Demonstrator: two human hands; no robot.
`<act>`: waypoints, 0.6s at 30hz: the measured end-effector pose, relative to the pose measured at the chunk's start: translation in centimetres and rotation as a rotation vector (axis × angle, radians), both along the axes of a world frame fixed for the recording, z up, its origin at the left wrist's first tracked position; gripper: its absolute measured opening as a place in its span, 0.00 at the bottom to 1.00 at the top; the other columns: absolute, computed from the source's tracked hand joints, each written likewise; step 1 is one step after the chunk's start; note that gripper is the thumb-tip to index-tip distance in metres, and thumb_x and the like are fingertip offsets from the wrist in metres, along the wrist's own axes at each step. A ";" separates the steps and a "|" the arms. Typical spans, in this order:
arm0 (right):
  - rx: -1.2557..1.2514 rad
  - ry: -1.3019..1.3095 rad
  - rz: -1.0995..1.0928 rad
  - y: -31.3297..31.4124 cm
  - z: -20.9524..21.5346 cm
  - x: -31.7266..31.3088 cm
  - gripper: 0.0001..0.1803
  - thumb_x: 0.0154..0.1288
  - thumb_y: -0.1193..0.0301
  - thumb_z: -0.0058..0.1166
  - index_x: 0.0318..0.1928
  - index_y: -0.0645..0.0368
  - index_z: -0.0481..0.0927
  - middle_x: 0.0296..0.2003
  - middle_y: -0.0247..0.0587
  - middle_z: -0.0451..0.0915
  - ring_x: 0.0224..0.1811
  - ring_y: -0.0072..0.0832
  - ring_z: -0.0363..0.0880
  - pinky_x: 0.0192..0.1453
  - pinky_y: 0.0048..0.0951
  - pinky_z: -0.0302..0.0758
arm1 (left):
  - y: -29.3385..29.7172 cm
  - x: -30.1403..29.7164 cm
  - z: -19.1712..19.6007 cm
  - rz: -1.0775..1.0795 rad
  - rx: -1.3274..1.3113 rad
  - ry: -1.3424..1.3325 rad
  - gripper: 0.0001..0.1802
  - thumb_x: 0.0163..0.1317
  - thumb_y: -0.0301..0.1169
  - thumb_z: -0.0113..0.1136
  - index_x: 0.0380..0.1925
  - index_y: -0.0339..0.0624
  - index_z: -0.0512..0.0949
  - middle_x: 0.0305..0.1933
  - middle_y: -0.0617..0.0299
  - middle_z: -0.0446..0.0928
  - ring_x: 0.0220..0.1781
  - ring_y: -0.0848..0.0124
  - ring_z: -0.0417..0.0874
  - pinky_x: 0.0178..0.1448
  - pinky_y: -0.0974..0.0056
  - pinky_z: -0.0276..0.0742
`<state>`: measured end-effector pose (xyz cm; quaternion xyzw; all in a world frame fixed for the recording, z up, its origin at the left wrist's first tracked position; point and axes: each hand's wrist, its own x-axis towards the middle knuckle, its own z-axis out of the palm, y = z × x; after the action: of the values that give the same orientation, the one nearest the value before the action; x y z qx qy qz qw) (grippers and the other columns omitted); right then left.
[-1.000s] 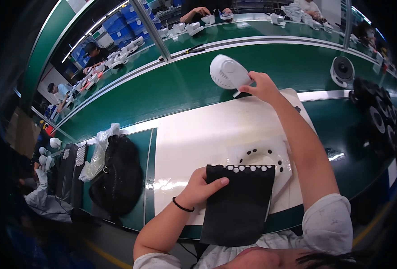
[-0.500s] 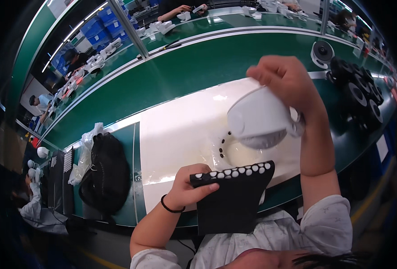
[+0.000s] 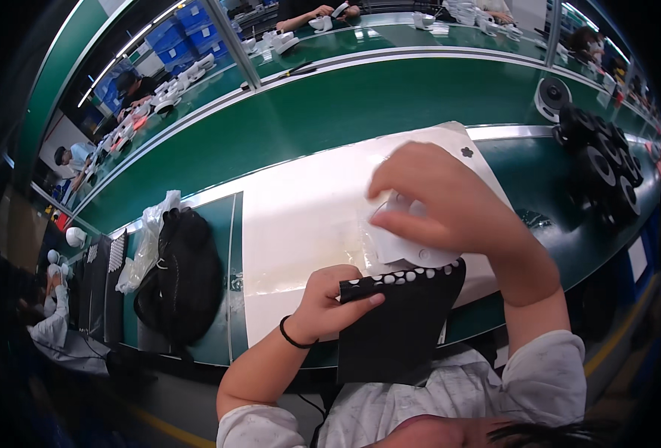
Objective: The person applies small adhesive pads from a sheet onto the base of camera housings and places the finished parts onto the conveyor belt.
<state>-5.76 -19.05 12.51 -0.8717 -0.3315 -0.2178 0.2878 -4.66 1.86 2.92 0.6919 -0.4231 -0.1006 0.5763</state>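
Note:
My left hand (image 3: 336,300) grips a black sheet (image 3: 390,336) between thumb and fingers. Round white dots line its folded upper edge. My right hand (image 3: 439,198) is bent over a white plastic housing (image 3: 401,250), its thumb and forefinger apart. No object shows between those fingertips. The housing rests low over the white mat (image 3: 293,224), just beyond the dotted edge. My right hand covers much of it, and whether the other fingers touch it is hidden.
A black bag (image 3: 188,284) and clear plastic wrap (image 3: 151,239) lie on the left. Several black round parts (image 3: 599,157) are heaped at the right, near a white-and-black round unit (image 3: 552,98). A metal post (image 3: 233,45) rises at the far edge. Co-workers sit beyond.
My right hand has come down and leftward. The white housing, raised and tilted before, is now lower and nearer the sheet. The ring of black dots on the mat is now covered.

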 end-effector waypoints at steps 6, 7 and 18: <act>-0.160 0.074 0.244 1.7 0.2 -2.6 0.08 0.46 0.69 0.59 0.26 0.57 0.74 0.39 0.36 0.75 0.47 0.34 0.71 0.50 0.34 0.64 | 0.2 0.0 0.0 0.004 -0.099 -0.131 0.11 0.47 0.24 0.63 0.13 0.40 0.70 0.13 0.64 0.62 0.15 0.72 0.64 0.20 0.67 0.56; -0.252 -0.021 0.186 2.1 -0.2 -2.7 0.08 0.46 0.70 0.58 0.27 0.58 0.74 0.39 0.35 0.74 0.48 0.33 0.70 0.50 0.34 0.64 | 0.2 0.0 -0.3 0.030 -0.099 -0.088 0.11 0.47 0.24 0.63 0.13 0.40 0.70 0.13 0.64 0.62 0.15 0.72 0.64 0.20 0.67 0.56; -0.329 -0.211 0.107 3.5 -0.9 -3.7 0.06 0.43 0.73 0.49 0.25 0.61 0.74 0.39 0.38 0.73 0.50 0.32 0.69 0.55 0.34 0.63 | 0.5 0.0 -1.0 0.072 -0.110 -0.045 0.08 0.50 0.25 0.61 0.16 0.38 0.73 0.14 0.64 0.65 0.16 0.73 0.67 0.21 0.69 0.58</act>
<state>-9.42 -15.57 11.59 -0.8604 -0.4367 -0.2354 0.1164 -4.64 2.37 1.96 0.6760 -0.4157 -0.0407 0.6071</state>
